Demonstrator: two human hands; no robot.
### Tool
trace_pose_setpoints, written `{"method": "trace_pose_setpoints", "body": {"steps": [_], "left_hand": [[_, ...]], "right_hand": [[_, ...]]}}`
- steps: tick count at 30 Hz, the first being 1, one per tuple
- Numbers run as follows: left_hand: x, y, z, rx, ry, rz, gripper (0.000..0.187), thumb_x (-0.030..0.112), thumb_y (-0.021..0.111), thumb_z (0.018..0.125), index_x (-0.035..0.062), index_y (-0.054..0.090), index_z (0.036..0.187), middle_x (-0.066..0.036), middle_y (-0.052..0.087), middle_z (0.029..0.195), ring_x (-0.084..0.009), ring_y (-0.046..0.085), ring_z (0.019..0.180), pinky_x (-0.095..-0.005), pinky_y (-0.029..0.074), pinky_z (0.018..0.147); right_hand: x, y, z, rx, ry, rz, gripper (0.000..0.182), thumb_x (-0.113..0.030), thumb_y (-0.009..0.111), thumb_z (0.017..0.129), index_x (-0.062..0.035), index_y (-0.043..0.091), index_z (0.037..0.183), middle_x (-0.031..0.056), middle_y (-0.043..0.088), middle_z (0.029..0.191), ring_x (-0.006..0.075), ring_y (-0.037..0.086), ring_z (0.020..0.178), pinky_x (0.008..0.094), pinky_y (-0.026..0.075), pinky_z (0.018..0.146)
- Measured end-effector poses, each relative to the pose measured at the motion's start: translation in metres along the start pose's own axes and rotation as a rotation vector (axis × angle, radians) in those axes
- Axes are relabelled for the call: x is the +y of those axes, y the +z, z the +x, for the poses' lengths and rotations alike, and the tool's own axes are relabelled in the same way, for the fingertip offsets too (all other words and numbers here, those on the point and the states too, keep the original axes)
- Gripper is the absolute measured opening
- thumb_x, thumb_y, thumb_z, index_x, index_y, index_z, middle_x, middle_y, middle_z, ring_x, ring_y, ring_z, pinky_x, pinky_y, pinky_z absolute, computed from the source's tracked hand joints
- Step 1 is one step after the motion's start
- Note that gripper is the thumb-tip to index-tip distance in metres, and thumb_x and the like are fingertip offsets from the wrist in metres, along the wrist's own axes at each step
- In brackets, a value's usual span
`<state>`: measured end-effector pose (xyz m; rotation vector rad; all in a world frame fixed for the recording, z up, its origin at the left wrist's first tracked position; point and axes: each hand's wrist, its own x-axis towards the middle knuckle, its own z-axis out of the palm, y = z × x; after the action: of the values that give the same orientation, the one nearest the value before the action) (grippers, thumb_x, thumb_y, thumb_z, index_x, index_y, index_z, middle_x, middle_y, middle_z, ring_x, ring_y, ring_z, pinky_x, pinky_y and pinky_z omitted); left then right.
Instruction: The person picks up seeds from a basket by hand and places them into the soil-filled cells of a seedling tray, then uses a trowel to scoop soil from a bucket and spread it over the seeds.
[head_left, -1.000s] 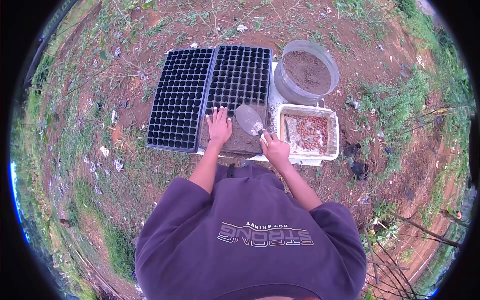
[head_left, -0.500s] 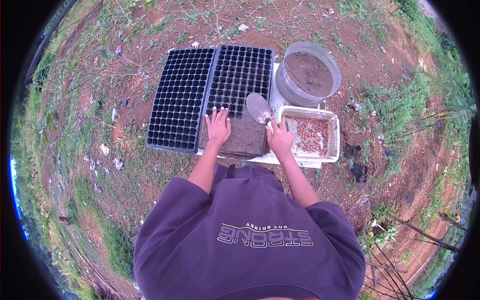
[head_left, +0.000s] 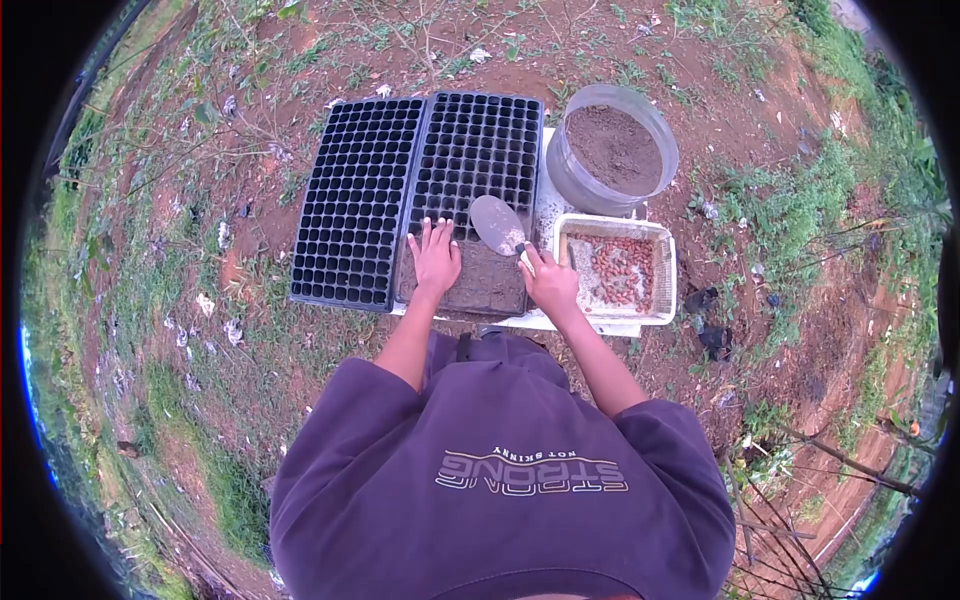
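Note:
My right hand [head_left: 552, 284] is wrapped round the handle of a trowel [head_left: 496, 222], whose rounded, soil-smeared blade lies over the right-hand black seedling tray [head_left: 478, 150]. Flat on the soil-covered near part of that tray rests my left hand [head_left: 436, 264], its fingers spread and pointing away from me. Brown soil [head_left: 485, 280] covers the cells at the near end; farther off, the cells show dark and hollow. To the left stands a second seedling tray [head_left: 358, 205], its cells all dark.
A clear round tub [head_left: 655, 185] of soil stands at the back right. In front of it sits a cream plastic basket [head_left: 668, 290] with reddish-brown seeds [head_left: 622, 270] and whitish material. A white board [head_left: 540, 318] lies underneath. Weedy ground surrounds everything.
My right hand has shifted slightly left with the trowel, and its blade now reaches farther over the tray. My left hand stays nearly where it was.

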<state>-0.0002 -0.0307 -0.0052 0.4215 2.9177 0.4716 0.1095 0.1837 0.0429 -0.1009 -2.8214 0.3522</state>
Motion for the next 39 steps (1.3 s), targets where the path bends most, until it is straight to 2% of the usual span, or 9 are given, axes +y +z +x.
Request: {"method": "trace_pose_setpoints", "body": {"steps": [3, 6, 9, 13, 21, 26, 32, 34, 39], "left_hand": [[-0.001, 0.005, -0.004, 0.016, 0.000, -0.010, 0.050, 0.024, 0.044, 0.094, 0.0143, 0.041, 0.144, -0.004, 0.038, 0.150, -0.0276, 0.018, 0.146, -0.0616, 0.006, 0.116], [0.002, -0.006, -0.001, 0.029, 0.002, -0.005, 0.047, 0.024, 0.045, 0.094, 0.0139, 0.045, 0.140, -0.005, 0.041, 0.147, -0.0273, 0.019, 0.146, -0.0621, 0.005, 0.116], [0.007, -0.014, 0.006, 0.055, -0.005, -0.069, 0.038, 0.021, 0.047, 0.093, 0.0132, 0.052, 0.130, -0.005, 0.049, 0.139, -0.0278, 0.021, 0.146, -0.0637, 0.006, 0.115], [0.027, -0.025, 0.013, 0.280, 0.090, -0.167, 0.030, 0.016, 0.052, 0.091, 0.0135, 0.056, 0.121, -0.006, 0.053, 0.133, -0.0308, 0.025, 0.143, -0.0648, 0.011, 0.113], [0.097, -0.080, 0.049, 0.443, 0.277, -0.384, 0.025, 0.014, 0.055, 0.091, 0.0111, 0.062, 0.114, -0.009, 0.054, 0.131, -0.0372, 0.031, 0.139, -0.0574, 0.020, 0.113], [0.146, -0.084, 0.070, 0.422, 0.337, -0.466, 0.025, 0.014, 0.056, 0.090, 0.0110, 0.062, 0.114, -0.009, 0.054, 0.131, -0.0382, 0.032, 0.138, -0.0557, 0.021, 0.113], [0.198, -0.065, 0.083, 0.383, 0.328, -0.480, 0.036, 0.015, 0.056, 0.089, 0.0075, 0.055, 0.124, -0.016, 0.048, 0.136, -0.0416, 0.030, 0.137, -0.0525, 0.021, 0.113], [0.207, -0.047, 0.085, 0.335, 0.304, -0.439, 0.047, 0.017, 0.056, 0.089, 0.0065, 0.046, 0.134, -0.018, 0.040, 0.142, -0.0428, 0.025, 0.139, -0.0533, 0.020, 0.114], [0.227, -0.023, 0.063, 0.157, 0.248, -0.382, 0.060, 0.018, 0.056, 0.089, 0.0065, 0.033, 0.144, -0.021, 0.027, 0.152, -0.0429, 0.017, 0.143, -0.0558, 0.017, 0.115]], "right_hand": [[0.007, -0.006, -0.006, -0.002, -0.116, 0.037, 0.033, -0.035, 0.063, 0.089, -0.0174, 0.066, 0.116, 0.0087, 0.065, 0.083, 0.0284, 0.063, 0.054, 0.0390, 0.050, 0.047], [0.009, -0.027, 0.011, -0.073, 0.097, 0.133, 0.033, -0.031, 0.068, 0.086, -0.0146, 0.066, 0.114, 0.0087, 0.065, 0.087, 0.0297, 0.067, 0.069, 0.0402, 0.054, 0.069], [0.025, -0.040, 0.025, 0.163, 0.176, 0.420, 0.033, -0.028, 0.070, 0.084, -0.0120, 0.065, 0.113, 0.0114, 0.068, 0.096, 0.0333, 0.067, 0.081, 0.0405, 0.053, 0.074], [0.033, -0.072, 0.028, 0.193, 0.388, 0.780, 0.027, -0.017, 0.074, 0.082, -0.0049, 0.065, 0.104, 0.0122, 0.069, 0.097, 0.0243, 0.069, 0.089, 0.0332, 0.052, 0.076], [0.058, -0.189, 0.077, 0.506, 0.292, 0.528, 0.017, -0.017, 0.074, 0.084, -0.0035, 0.065, 0.089, 0.0067, 0.067, 0.069, 0.0107, 0.063, 0.058, 0.0276, 0.047, 0.053], [0.071, -0.273, 0.124, 0.568, 0.113, 0.138, 0.019, -0.026, 0.065, 0.089, -0.0108, 0.061, 0.079, 0.0053, 0.059, 0.056, 0.0250, 0.058, 0.047, 0.0355, 0.042, 0.045], [0.115, -0.206, 0.175, 0.233, 0.163, -0.011, 0.025, -0.033, 0.057, 0.092, -0.0107, 0.060, 0.081, 0.0113, 0.062, 0.060, 0.0320, 0.063, 0.059, 0.0435, 0.046, 0.052], [0.151, -0.105, 0.159, 0.143, 0.120, -0.031, 0.023, -0.034, 0.058, 0.091, -0.0117, 0.063, 0.090, 0.0136, 0.065, 0.076, 0.0343, 0.063, 0.082, 0.0468, 0.047, 0.067], [0.136, -0.102, 0.130, 0.144, 0.235, 0.112, 0.033, -0.037, 0.059, 0.090, -0.0123, 0.060, 0.112, 0.0114, 0.055, 0.101, 0.0316, 0.049, 0.102, 0.0456, 0.040, 0.089]]}}
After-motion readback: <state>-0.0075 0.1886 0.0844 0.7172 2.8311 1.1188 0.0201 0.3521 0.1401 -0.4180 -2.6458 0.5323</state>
